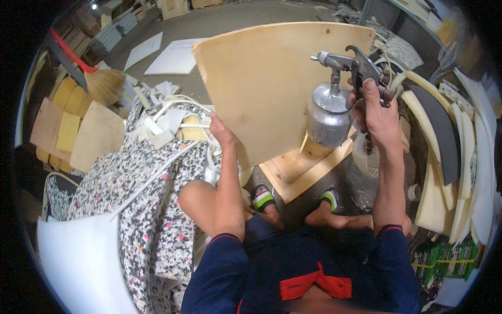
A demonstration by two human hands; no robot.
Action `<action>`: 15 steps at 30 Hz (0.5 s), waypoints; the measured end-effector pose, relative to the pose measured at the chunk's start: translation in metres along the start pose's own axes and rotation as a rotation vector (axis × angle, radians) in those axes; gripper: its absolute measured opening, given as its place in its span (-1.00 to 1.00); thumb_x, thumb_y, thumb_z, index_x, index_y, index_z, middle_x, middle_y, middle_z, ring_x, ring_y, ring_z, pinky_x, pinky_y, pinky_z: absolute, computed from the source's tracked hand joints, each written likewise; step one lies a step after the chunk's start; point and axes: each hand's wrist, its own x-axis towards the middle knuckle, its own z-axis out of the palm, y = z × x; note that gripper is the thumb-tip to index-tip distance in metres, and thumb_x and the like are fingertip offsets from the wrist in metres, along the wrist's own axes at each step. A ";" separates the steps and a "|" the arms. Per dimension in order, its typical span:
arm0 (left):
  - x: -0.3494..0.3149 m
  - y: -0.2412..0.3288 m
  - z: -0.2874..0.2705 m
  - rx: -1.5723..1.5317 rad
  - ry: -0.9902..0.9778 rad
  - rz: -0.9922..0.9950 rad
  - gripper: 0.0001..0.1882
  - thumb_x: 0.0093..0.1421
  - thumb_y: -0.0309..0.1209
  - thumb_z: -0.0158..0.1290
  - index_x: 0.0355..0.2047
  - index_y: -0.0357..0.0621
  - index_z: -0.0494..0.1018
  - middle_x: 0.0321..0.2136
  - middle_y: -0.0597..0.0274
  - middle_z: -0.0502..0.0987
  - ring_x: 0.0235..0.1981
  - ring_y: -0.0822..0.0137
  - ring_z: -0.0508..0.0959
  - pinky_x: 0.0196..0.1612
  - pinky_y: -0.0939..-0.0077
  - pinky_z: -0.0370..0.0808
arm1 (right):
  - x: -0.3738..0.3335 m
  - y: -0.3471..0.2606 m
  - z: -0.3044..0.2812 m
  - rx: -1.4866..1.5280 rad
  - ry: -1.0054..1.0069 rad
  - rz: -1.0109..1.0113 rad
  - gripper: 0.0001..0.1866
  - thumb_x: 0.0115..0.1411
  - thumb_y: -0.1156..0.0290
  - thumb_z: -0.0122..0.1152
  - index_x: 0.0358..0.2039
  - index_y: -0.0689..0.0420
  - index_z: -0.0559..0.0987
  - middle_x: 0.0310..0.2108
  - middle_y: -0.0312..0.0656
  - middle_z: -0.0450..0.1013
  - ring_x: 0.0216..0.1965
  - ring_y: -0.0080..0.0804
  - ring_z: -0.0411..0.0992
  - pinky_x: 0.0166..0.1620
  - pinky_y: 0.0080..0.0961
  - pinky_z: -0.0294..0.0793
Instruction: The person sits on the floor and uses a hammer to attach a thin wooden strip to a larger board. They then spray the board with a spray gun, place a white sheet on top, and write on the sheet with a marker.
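Observation:
My right hand (377, 112) is wrapped round the handle of a metal spray gun (342, 63), whose silver cup (330, 115) hangs below it. The nozzle points left, in front of a large plywood panel (261, 83) with a curved top edge. At the panel's left edge is my left hand (223, 133), closed on that edge; its fingertips are partly hidden behind the board. Under the panel lies a wooden board (293, 180) on the floor, near my sandalled feet.
Speckled foam blocks (130, 183) with white scraps on top stand to my left. A straw broom (103, 83) with a red handle leans behind them. Curved foam strips (444, 136) are stacked at right, beside a clear hose (364, 154). White sheets (175, 55) lie on the floor beyond.

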 end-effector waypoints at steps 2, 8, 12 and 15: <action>0.000 0.002 0.000 0.019 -0.020 0.004 -0.49 0.47 -0.11 -0.27 -0.30 -0.31 0.49 -0.38 0.15 0.58 -0.39 0.34 0.55 -0.29 0.46 0.49 | -0.001 -0.010 0.015 -0.005 -0.081 -0.052 -0.33 0.30 -0.23 0.08 -0.14 0.23 0.61 -0.52 -0.33 0.46 -0.70 -0.69 0.24 -0.68 -0.69 0.11; 0.001 -0.003 -0.002 -0.043 -0.018 -0.051 -0.49 0.47 -0.15 -0.28 -0.38 -0.30 0.49 -0.47 0.20 0.55 -0.45 0.36 0.51 -0.30 0.46 0.46 | -0.007 -0.022 0.047 0.069 -0.225 -0.100 -0.30 0.28 -0.26 0.08 -0.10 0.24 0.60 -0.50 -0.35 0.45 -0.67 -0.71 0.26 -0.67 -0.72 0.14; 0.005 -0.006 -0.009 0.036 0.021 -0.026 -0.48 0.46 -0.14 -0.26 -0.49 -0.25 0.46 -0.56 0.25 0.50 -0.52 0.41 0.45 -0.38 0.48 0.40 | -0.013 -0.024 0.058 0.063 -0.291 -0.120 -0.31 0.28 -0.26 0.08 -0.10 0.23 0.60 -0.50 -0.36 0.46 -0.66 -0.72 0.27 -0.66 -0.73 0.14; 0.006 -0.006 -0.014 0.086 0.030 -0.041 -0.45 0.46 -0.12 -0.28 -0.54 -0.22 0.44 -0.60 0.27 0.48 -0.56 0.45 0.40 -0.42 0.50 0.35 | -0.021 -0.020 0.063 0.118 -0.343 -0.061 -0.41 0.26 -0.18 0.19 -0.48 0.18 0.54 -0.62 -0.42 0.39 -0.59 -0.68 0.32 -0.51 -0.66 0.28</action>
